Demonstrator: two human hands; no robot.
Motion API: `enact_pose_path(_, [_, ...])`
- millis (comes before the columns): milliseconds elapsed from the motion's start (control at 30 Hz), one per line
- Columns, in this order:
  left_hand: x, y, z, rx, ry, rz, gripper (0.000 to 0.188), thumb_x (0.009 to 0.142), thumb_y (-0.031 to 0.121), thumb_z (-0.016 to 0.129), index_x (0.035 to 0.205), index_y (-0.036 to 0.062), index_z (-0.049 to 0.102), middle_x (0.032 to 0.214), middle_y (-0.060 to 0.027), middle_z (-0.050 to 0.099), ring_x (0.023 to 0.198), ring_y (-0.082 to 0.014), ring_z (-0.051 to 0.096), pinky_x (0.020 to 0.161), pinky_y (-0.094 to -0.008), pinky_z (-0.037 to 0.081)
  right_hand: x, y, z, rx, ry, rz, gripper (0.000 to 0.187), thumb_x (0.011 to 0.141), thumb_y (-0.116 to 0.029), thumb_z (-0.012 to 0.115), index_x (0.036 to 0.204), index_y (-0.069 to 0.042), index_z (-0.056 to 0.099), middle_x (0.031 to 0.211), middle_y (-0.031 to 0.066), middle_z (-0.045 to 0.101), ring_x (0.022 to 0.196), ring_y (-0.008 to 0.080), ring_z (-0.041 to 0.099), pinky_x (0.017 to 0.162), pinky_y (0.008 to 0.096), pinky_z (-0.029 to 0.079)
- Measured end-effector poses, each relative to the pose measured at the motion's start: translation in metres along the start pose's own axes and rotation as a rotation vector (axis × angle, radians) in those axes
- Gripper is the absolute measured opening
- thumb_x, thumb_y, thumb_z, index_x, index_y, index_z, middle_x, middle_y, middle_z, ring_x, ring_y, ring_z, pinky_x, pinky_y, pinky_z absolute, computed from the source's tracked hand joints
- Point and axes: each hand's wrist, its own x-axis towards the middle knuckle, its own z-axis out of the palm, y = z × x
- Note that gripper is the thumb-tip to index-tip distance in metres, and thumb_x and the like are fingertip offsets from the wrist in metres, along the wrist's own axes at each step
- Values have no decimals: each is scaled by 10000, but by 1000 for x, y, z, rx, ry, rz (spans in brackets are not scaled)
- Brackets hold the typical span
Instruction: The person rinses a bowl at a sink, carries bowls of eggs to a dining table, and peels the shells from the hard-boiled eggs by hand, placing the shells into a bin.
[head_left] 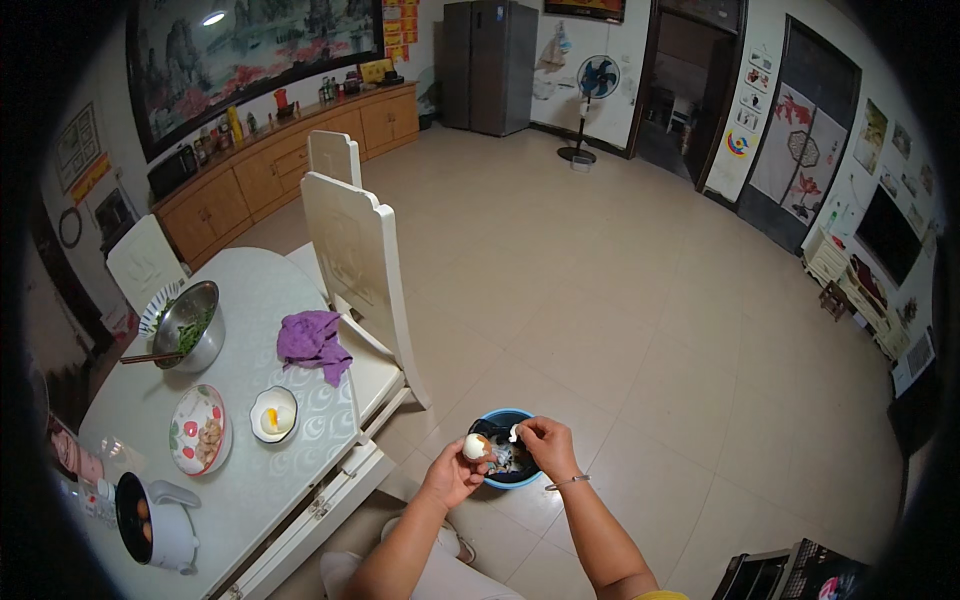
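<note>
My left hand (452,479) is closed around a partly peeled egg (474,446); white shows on top and brown shell remains on the side toward my right hand. Between the fingertips of my right hand (549,446) is a small white piece of eggshell (514,432). Both hands are over a blue trash bin (512,484) on the floor, lined with a dark bag and holding light scraps. On the table to the left, a small bowl (284,398) contains something white and yellow. Brown eggs (144,520) lie inside a white pot with a handle (176,530).
The pale table (245,340) bears a metal bowl of greens (206,335) with chopsticks, a patterned bowl (190,405) of food and a purple cloth (312,342). White chairs (350,240) stand at its far side. A black crate (800,575) is at lower right, and a fan (598,78) stands far back.
</note>
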Motion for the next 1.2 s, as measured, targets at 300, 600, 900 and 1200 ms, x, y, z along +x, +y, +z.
enact_pose_path(300, [6,-5,-3,143,165,57,338,933,320,474,1090,27,538,984,-120,612,764,-186,586,602,-252,463,4,17,3,-121,-97,-100,203,804,-166,653,922,-1,668,785,100,674,703,148,624,652,266,489])
enact_pose_path(600, [7,-10,3,195,197,71,302,931,319,486,1059,54,552,877,-68,600,717,-175,584,549,-260,442,-9,-25,2,23,-297,-78,216,815,-165,650,914,27,658,799,100,665,704,115,602,632,248,477])
enact_pose_path(900, [4,-11,5,228,198,99,268,926,318,498,1081,99,513,868,-35,588,683,-118,559,504,-226,410,-12,-13,9,54,-330,8,163,851,-137,607,855,21,647,712,6,610,626,61,536,554,212,444])
enact_pose_path(1200, [-1,-9,14,357,157,169,323,849,142,619,1134,69,484,897,-33,566,679,-93,493,515,-212,388,-11,-10,5,38,-219,18,184,836,-166,615,829,15,645,655,21,603,592,63,519,534,228,429])
